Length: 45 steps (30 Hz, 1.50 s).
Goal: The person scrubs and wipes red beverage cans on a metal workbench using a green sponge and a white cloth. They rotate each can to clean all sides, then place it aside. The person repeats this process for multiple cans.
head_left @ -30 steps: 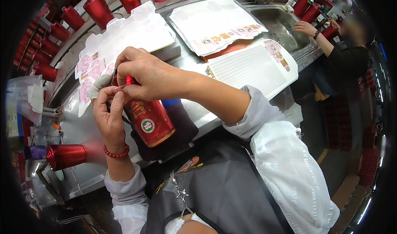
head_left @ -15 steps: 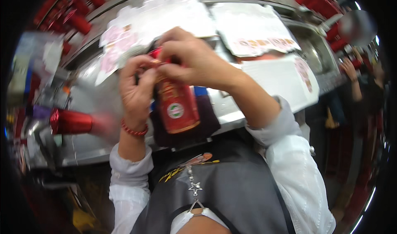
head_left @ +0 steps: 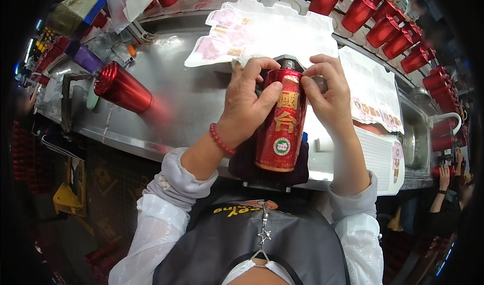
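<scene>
A red bottle (head_left: 282, 129) with large gold characters and a round white-and-green sticker lies in front of me, its neck pointing away. Its base rests over a dark cloth pad (head_left: 242, 165). My left hand (head_left: 249, 98) holds the bottle's left side near the shoulder, thumb across the front. On the opposite side, my right hand (head_left: 327, 91) has curled fingers, with thumb and fingertips pressed at the shoulder's edge. Beyond the neck are stacked sheets of white labels with pink and gold print (head_left: 277, 28).
Another red bottle (head_left: 123, 88) stands on the steel counter (head_left: 176, 103) to the left, near a purple container (head_left: 84, 57). More label sheets (head_left: 370, 91) and a sink (head_left: 416, 149) lie right. Several red bottles (head_left: 385, 30) line the far conveyor. A co-worker's hand (head_left: 443, 178) shows far right.
My hands were together over the bottle's neck, the right reaching across; now they are apart on either side of its shoulder. The whole view has swung left, showing more counter there.
</scene>
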Each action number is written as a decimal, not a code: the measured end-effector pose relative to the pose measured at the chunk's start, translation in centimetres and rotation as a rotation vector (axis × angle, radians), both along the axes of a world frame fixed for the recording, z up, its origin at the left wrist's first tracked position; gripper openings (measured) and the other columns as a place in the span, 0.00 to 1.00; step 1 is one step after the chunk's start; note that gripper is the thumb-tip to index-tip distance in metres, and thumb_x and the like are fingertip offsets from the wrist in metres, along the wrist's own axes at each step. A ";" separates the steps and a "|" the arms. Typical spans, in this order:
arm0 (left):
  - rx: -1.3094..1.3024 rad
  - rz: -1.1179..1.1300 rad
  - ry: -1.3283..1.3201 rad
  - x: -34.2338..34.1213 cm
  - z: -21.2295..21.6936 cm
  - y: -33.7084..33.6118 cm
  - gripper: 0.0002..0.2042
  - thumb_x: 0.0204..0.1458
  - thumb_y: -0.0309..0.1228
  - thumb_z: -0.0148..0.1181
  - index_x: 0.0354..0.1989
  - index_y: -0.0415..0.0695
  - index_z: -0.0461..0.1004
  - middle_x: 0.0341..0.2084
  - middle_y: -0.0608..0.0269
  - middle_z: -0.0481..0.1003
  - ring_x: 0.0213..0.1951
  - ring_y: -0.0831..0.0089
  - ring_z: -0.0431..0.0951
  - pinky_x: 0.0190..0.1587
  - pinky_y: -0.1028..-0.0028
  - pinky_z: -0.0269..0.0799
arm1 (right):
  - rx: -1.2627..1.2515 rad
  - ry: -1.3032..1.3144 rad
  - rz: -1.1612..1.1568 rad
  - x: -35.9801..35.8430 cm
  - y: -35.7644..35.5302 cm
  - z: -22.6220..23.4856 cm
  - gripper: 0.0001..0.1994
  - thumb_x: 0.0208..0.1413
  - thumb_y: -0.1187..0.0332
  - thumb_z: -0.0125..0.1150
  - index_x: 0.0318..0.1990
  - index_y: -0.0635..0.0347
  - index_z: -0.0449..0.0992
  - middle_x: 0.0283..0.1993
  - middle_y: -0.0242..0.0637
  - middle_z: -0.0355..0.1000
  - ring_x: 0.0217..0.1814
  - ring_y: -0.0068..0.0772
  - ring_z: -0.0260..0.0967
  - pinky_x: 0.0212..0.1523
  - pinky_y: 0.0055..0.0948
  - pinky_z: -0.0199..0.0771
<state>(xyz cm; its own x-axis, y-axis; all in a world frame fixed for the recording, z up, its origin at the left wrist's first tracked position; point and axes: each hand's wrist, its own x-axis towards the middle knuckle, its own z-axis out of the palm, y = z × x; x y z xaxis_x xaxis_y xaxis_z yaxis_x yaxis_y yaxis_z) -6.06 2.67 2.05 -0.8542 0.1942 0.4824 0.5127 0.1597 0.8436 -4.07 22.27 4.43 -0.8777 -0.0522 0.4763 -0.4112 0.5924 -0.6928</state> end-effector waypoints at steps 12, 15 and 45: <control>-0.373 -0.123 0.304 0.9 -1.4 -3.2 0.32 0.58 0.54 0.62 0.67 0.51 0.72 0.54 0.51 0.68 0.49 0.56 0.68 0.51 0.64 0.68 | 0.267 0.026 0.088 4.3 -0.1 -1.7 0.30 0.59 0.57 0.68 0.68 0.53 0.71 0.69 0.50 0.58 0.63 0.50 0.62 0.64 0.45 0.67; -0.370 -0.133 0.303 0.4 -1.4 -3.2 0.32 0.58 0.55 0.62 0.67 0.50 0.72 0.54 0.51 0.68 0.49 0.56 0.68 0.51 0.63 0.69 | 0.236 -0.032 0.097 3.8 0.0 -1.7 0.32 0.59 0.56 0.69 0.69 0.54 0.70 0.70 0.50 0.57 0.63 0.50 0.62 0.64 0.44 0.67; -0.317 -0.423 -0.070 1.7 -6.9 -6.9 0.48 0.56 0.68 0.52 0.79 0.56 0.45 0.72 0.47 0.61 0.65 0.36 0.65 0.73 0.45 0.46 | 0.095 -0.166 0.193 5.9 0.2 -3.5 0.38 0.63 0.44 0.59 0.75 0.53 0.61 0.78 0.55 0.46 0.75 0.54 0.55 0.69 0.46 0.65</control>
